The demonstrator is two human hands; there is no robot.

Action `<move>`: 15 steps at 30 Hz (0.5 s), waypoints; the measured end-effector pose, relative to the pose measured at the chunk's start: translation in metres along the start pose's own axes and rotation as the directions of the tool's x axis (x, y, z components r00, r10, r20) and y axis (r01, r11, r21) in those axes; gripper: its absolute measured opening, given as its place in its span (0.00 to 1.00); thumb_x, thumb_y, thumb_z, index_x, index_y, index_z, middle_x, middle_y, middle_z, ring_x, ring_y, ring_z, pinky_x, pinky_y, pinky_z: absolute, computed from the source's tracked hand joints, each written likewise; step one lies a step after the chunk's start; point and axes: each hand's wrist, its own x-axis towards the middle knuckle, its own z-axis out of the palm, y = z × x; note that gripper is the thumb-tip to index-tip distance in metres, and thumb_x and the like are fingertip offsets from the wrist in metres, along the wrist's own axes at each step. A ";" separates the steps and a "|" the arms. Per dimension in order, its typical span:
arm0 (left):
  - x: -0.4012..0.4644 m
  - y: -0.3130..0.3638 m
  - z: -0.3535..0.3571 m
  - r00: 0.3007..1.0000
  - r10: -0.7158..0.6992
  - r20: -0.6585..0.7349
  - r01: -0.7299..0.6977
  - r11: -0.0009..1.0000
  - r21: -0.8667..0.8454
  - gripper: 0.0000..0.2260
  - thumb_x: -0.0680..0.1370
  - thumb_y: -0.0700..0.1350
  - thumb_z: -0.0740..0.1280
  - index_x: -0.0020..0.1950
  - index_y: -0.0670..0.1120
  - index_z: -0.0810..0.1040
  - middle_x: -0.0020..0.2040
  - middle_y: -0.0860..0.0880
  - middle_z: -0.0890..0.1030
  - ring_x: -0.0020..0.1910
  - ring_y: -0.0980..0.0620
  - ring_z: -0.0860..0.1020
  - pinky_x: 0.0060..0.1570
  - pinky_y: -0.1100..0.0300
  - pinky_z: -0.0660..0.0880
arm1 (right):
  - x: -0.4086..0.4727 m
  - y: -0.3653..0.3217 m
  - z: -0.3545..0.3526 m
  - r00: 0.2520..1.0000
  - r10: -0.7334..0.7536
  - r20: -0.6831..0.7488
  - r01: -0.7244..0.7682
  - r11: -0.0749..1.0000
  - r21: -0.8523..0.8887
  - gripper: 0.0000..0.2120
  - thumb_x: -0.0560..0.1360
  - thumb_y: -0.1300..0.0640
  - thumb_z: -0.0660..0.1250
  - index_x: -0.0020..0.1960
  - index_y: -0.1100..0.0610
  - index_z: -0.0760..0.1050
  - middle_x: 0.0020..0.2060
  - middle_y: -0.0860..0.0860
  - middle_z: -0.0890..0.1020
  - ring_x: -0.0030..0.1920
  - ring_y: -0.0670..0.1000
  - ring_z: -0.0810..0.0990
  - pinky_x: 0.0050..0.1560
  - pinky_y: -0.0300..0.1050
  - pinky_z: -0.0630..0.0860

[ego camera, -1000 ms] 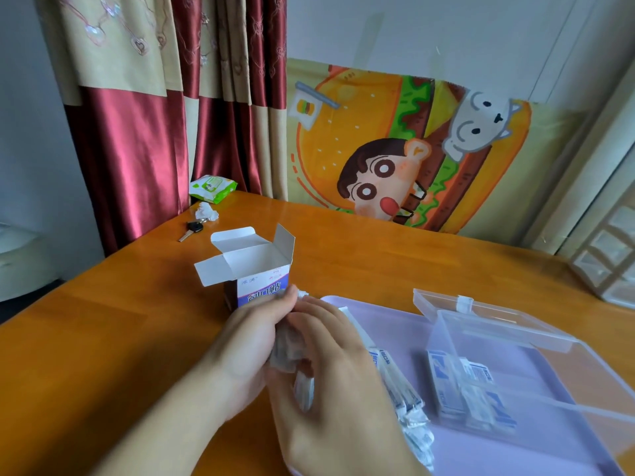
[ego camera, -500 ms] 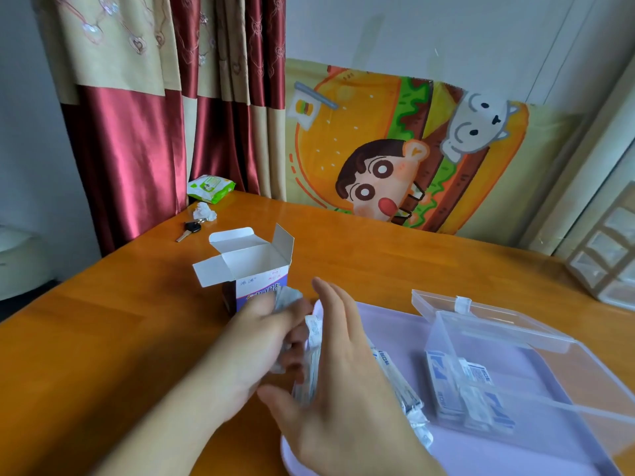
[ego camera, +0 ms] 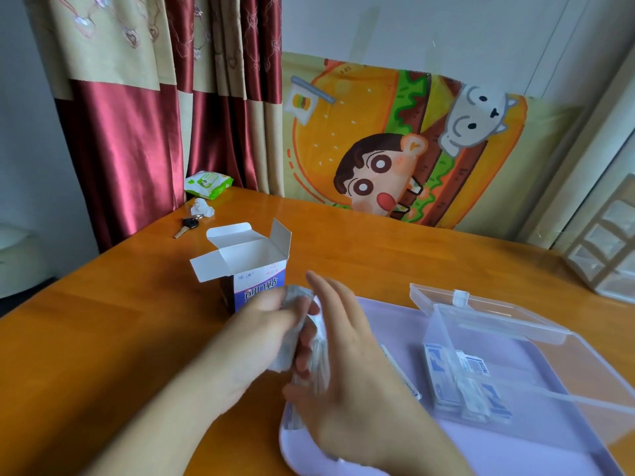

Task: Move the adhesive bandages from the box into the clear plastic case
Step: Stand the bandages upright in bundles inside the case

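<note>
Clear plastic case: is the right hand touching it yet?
Apart. The head view shows the right hand over the tray's left end, with bare lilac tray between it and the clear plastic case.

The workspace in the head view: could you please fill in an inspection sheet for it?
Surface: orange wooden table with a lilac tray at the near right.
Job's things: open box standing upright left of the tray; clear plastic case on the tray, lid open, some bandages inside.
Clutter: key, crumpled tissue, green wipes pack at the far left.
Grippers: left hand pinches a whitish wrapper; right hand holds a bundle of bandages over the tray edge.
Cables: nothing seen.
Surroundings: red and beige curtain, cartoon burger cloth, small drawer unit at far right.
</note>
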 end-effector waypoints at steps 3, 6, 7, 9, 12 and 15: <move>0.004 -0.023 -0.013 0.954 -0.288 0.079 0.297 0.940 -0.166 0.11 0.85 0.45 0.64 0.47 0.41 0.80 0.40 0.41 0.79 0.34 0.45 0.79 0.38 0.50 0.77 | 0.000 0.006 -0.019 0.994 0.088 -0.063 -0.083 0.994 0.076 0.40 0.69 0.60 0.65 0.79 0.46 0.59 0.75 0.36 0.62 0.75 0.34 0.60 0.67 0.23 0.59; 0.008 -0.029 -0.020 0.963 -0.270 -0.022 0.268 0.960 -0.079 0.09 0.84 0.47 0.65 0.50 0.44 0.82 0.40 0.45 0.82 0.35 0.47 0.81 0.39 0.53 0.80 | 0.001 0.016 -0.028 0.976 0.144 -0.161 -0.151 0.988 -0.033 0.29 0.70 0.67 0.63 0.65 0.43 0.72 0.63 0.37 0.75 0.63 0.34 0.71 0.58 0.27 0.69; 0.009 -0.029 -0.021 0.963 -0.268 -0.019 0.265 0.959 -0.103 0.09 0.85 0.46 0.65 0.50 0.44 0.81 0.38 0.46 0.80 0.33 0.48 0.79 0.37 0.53 0.79 | 0.001 0.017 -0.028 0.976 0.157 -0.154 -0.170 0.982 -0.078 0.26 0.71 0.67 0.63 0.62 0.44 0.74 0.60 0.37 0.76 0.61 0.35 0.72 0.56 0.28 0.70; 0.009 -0.027 -0.019 0.958 -0.285 -0.011 0.281 0.949 -0.141 0.09 0.85 0.46 0.63 0.51 0.43 0.80 0.36 0.47 0.75 0.29 0.51 0.73 0.32 0.55 0.74 | 0.000 0.018 -0.022 0.982 0.139 -0.127 -0.156 0.979 -0.134 0.17 0.76 0.61 0.66 0.61 0.45 0.76 0.58 0.37 0.77 0.60 0.37 0.73 0.56 0.26 0.68; 0.010 -0.031 -0.018 0.948 -0.318 -0.015 0.314 0.940 -0.133 0.10 0.86 0.46 0.62 0.51 0.42 0.79 0.34 0.49 0.72 0.27 0.53 0.69 0.28 0.58 0.68 | -0.001 0.013 -0.005 0.989 0.143 -0.044 -0.150 0.961 -0.234 0.20 0.78 0.41 0.66 0.66 0.47 0.73 0.61 0.41 0.74 0.65 0.42 0.71 0.62 0.32 0.67; 0.010 -0.031 -0.017 0.946 -0.323 0.006 0.321 0.938 -0.128 0.10 0.86 0.46 0.61 0.52 0.41 0.78 0.33 0.49 0.72 0.26 0.53 0.68 0.26 0.59 0.67 | 0.000 0.010 0.011 0.976 0.220 0.002 -0.200 0.893 -0.403 0.29 0.75 0.33 0.62 0.69 0.49 0.70 0.64 0.45 0.71 0.68 0.49 0.67 0.67 0.45 0.69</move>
